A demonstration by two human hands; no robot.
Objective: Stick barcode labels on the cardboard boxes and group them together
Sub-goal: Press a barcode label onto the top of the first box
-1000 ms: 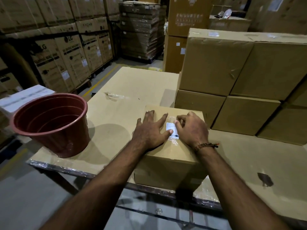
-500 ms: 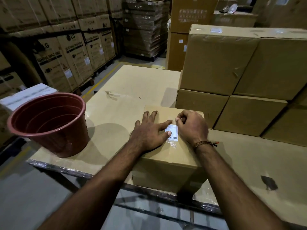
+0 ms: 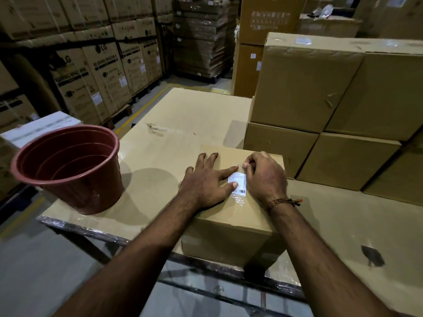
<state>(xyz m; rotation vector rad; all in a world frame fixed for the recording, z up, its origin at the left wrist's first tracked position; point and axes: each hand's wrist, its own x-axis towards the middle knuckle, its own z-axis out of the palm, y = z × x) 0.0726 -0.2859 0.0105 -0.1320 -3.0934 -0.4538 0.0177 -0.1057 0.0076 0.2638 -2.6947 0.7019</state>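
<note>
Pressing a barcode label onto the near box

The left hand [image 3: 207, 183] is lying flat, fingers spread, thumb touching the barcode label [image 3: 238, 183] atop the cardboard box [image 3: 231, 216]; the right hand [image 3: 265, 175] is curling beside the label. Grouping with the stacked boxes [image 3: 320, 124] behind seems left.

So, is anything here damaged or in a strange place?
Yes, small things. A tape scrap lies loose on the table, and a dark patch marks its near right part. The big box has a small tear in its wrap. The label under both hands sits fairly straight.
</note>
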